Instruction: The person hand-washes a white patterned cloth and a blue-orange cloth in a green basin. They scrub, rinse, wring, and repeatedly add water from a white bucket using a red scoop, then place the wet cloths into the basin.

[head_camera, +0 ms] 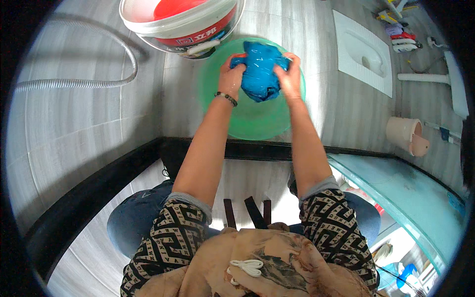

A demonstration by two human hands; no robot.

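Note:
A wet, shiny blue cloth (260, 70) is bunched up above a round green translucent plastic basin (256, 120) on the tiled floor. My left hand (232, 76), with a beaded bracelet at the wrist, grips the bundle's left side. On its right side my right hand (289, 77) holds it, thumb towards the front. The fingertips of both hands are partly hidden behind the cloth. What the basin holds beneath the bundle cannot be made out clearly.
A white paint bucket (178, 28) with something red inside stands beyond the basin, to the left. A metal-clad hose (130, 67) curves at left. A white squat toilet (365, 59) and a pinkish bin (402, 135) are at right. A black sill (259, 149) runs before me.

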